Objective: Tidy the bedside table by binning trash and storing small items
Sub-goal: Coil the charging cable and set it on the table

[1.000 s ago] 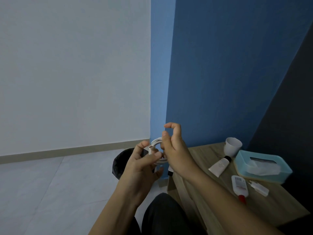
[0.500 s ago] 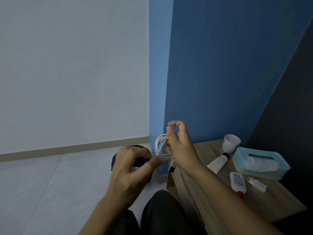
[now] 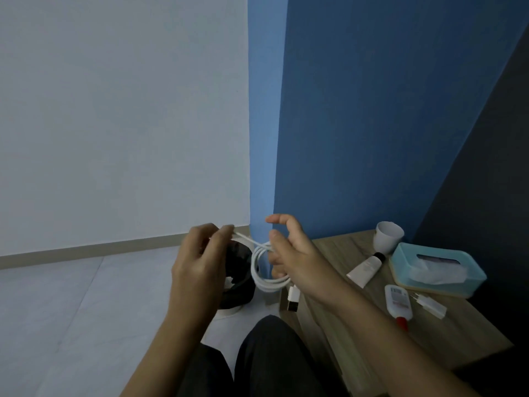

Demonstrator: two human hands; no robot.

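White cable (image 3: 264,266): it is hanging in a small coil at the lower centre of the frame, between the two hands and clear of the table, its plug (image 3: 292,300) dangling below the coil.
Right hand (image 3: 297,260): it is gripping the coil at its side, with the forefinger and thumb arched loosely above it.
Left hand (image 3: 197,260): it is pinching the free end of the cable (image 3: 237,234) between thumb and fingertips, drawing it out to the left.
Step in hand: the person seems to be winding the cable into a neat bundle before storing it.
Next move: it likely calls for passing the free end around or through the coil, while the right hand is keeping the loops from springing apart.
Bin (image 3: 239,277): it is standing on the floor just behind the hands, black-lined, with something pale inside.
Table (image 3: 446,336): at lower right it is carrying a white cup (image 3: 388,236), a white tube (image 3: 365,270), a blue tissue box (image 3: 436,269), a red-capped bottle (image 3: 398,305) and a white charger (image 3: 430,305), all awaiting sorting.
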